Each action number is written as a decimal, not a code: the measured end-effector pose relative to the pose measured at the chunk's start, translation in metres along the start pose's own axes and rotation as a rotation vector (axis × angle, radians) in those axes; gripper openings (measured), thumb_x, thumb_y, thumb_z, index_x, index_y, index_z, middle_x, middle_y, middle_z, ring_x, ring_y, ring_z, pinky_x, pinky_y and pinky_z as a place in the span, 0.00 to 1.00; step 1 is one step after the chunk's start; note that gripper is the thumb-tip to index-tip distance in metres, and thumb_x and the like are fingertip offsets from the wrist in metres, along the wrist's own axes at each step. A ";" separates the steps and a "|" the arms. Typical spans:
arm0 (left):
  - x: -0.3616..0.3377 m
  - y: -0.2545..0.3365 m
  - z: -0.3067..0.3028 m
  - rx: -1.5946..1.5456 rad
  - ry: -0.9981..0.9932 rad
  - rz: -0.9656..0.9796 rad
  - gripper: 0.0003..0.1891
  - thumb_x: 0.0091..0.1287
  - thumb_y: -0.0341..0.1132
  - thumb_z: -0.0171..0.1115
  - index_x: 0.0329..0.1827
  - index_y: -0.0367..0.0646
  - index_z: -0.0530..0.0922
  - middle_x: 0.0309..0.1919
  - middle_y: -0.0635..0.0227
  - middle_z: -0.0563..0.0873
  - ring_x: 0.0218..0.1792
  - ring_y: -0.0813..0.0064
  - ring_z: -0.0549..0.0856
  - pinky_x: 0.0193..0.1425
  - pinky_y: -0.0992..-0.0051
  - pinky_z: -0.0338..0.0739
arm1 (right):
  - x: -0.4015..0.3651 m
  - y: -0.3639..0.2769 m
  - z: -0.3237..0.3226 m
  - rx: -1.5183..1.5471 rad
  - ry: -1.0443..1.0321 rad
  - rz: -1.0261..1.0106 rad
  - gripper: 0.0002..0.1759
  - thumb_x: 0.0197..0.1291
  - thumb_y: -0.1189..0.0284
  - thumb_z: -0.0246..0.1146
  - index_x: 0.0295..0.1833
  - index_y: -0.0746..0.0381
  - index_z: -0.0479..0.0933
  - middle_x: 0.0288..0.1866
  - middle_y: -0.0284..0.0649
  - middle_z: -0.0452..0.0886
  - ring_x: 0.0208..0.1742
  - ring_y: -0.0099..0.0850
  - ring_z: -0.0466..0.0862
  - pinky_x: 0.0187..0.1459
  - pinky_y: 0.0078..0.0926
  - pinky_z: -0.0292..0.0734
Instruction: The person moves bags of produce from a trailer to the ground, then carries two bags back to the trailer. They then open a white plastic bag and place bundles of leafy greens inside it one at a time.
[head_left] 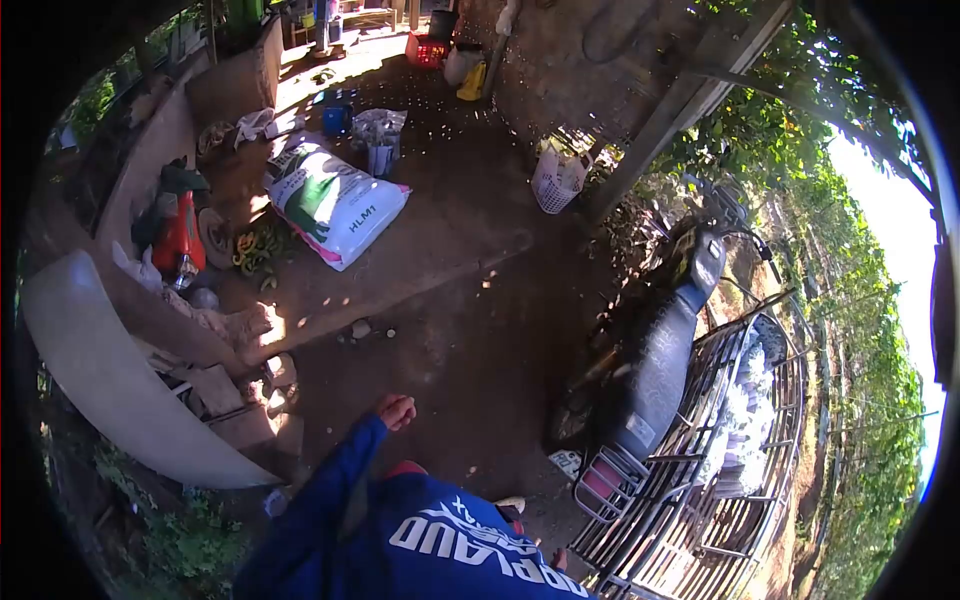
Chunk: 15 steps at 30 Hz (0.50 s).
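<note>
My left hand (pixel 397 411), at the end of a blue sleeve, is in front of my body over the dark ground. Its fingers are curled closed, and nothing shows sticking out of them. Low in the view, a small part of my right hand (pixel 560 558) shows past the blue shirt (pixel 470 540); its fingers are mostly hidden. The motorcycle (pixel 655 375) stands to the right, its seat towards me. Attached beside it is a slatted side cart (pixel 690 510) carrying a white patterned bundle (pixel 745 425). Neither hand touches the motorcycle.
A raised floor edge (pixel 400 290) crosses ahead. On it lies a full white and green sack (pixel 340 205), near bananas (pixel 260 248) and a red machine (pixel 180 240). A white basket (pixel 560 180) stands by a wooden post (pixel 655 130). A curved pale panel (pixel 110 370) leans at left.
</note>
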<state>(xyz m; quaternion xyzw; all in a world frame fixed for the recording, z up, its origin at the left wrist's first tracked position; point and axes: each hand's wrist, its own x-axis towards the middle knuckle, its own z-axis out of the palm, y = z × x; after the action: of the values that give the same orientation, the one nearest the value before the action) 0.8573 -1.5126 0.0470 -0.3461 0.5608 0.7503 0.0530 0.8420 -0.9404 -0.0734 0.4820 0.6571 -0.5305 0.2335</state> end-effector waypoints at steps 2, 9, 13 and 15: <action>0.019 0.014 -0.001 -0.028 -0.014 -0.017 0.15 0.63 0.44 0.50 0.22 0.45 0.73 0.13 0.74 0.71 0.09 0.87 0.63 0.10 0.83 0.54 | -0.009 -0.032 0.042 -0.265 -0.314 -0.599 0.24 0.52 0.57 0.60 0.51 0.59 0.68 0.44 0.39 0.74 0.40 0.32 0.76 0.34 0.30 0.75; 0.145 0.016 0.022 -0.155 -0.029 -0.194 0.16 0.63 0.46 0.50 0.24 0.46 0.73 0.13 0.74 0.71 0.08 0.86 0.62 0.10 0.82 0.53 | -0.009 -0.208 0.211 -0.225 -0.730 -0.286 0.21 0.56 0.58 0.57 0.51 0.58 0.70 0.46 0.40 0.74 0.45 0.36 0.77 0.37 0.34 0.75; 0.157 -0.046 -0.001 -0.164 0.184 -0.215 0.14 0.61 0.45 0.51 0.24 0.46 0.73 0.13 0.72 0.72 0.08 0.84 0.62 0.09 0.81 0.53 | 0.036 -0.272 0.279 -0.247 -0.886 -0.096 0.23 0.55 0.58 0.58 0.54 0.57 0.68 0.46 0.41 0.74 0.43 0.39 0.77 0.38 0.38 0.75; 0.124 -0.054 -0.012 -0.021 0.257 -0.232 0.15 0.60 0.49 0.50 0.23 0.49 0.74 0.13 0.72 0.72 0.12 0.80 0.68 0.14 0.76 0.60 | 0.066 -0.295 0.305 -0.280 -0.925 -0.024 0.22 0.56 0.59 0.57 0.53 0.58 0.68 0.46 0.42 0.74 0.43 0.38 0.78 0.39 0.38 0.76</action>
<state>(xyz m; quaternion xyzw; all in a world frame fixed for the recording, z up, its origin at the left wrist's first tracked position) 0.7947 -1.5412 -0.0698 -0.5021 0.5113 0.6946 0.0631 0.4916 -1.1881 -0.0880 0.1517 0.5549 -0.5983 0.5577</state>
